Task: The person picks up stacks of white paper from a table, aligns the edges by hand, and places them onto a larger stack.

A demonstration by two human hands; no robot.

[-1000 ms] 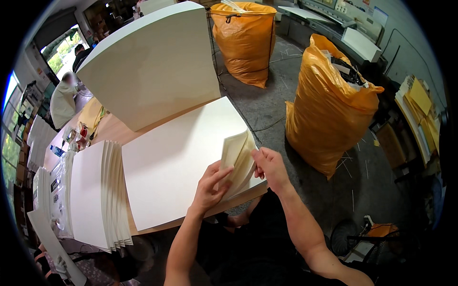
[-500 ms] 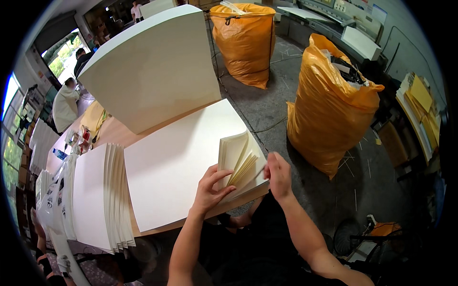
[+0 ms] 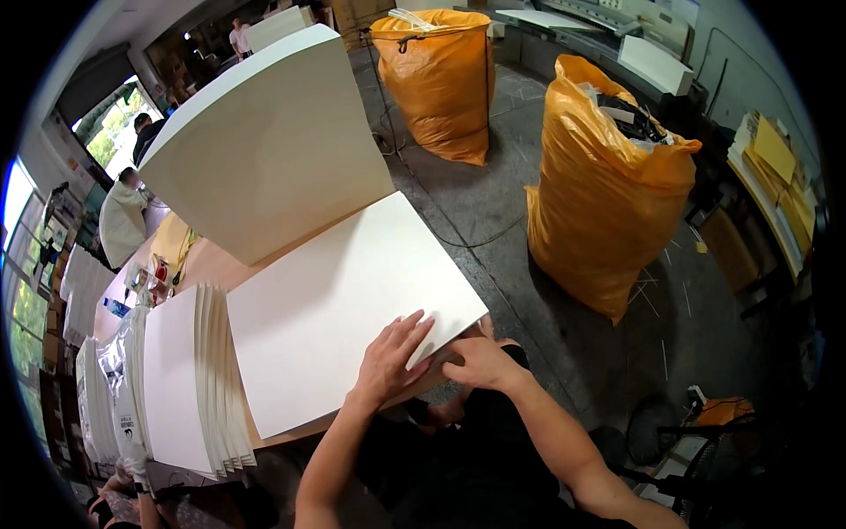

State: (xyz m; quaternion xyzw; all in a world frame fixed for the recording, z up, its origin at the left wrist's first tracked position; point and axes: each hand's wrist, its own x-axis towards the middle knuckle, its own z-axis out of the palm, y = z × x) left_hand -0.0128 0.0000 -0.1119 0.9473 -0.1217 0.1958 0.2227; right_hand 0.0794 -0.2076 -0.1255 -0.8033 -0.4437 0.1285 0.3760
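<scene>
Surroundings: 2 stuffed orange sacks, one (image 3: 617,185) right of the table, the other (image 3: 438,79) farther back. A fanned set of cream sheets (image 3: 189,388) lies just left of the main stack. A taller cream block (image 3: 264,150) stands behind it. A seated person in white (image 3: 119,220) is at far left. A cable (image 3: 476,238) crosses the grey floor (image 3: 493,194) between table and near sack.

Item: 1 flat stack of large cream sheets (image 3: 344,300), lying on the wooden table (image 3: 207,264), its near right corner at the table edge.

Left hand (image 3: 388,357): palm down on that corner, fingers spread wide, holding nothing.

Right hand (image 3: 476,361): at the stack's near edge, fingers curled under it; exact grip hidden.

Clearance: open floor to the right; left side of the table crowded.
</scene>
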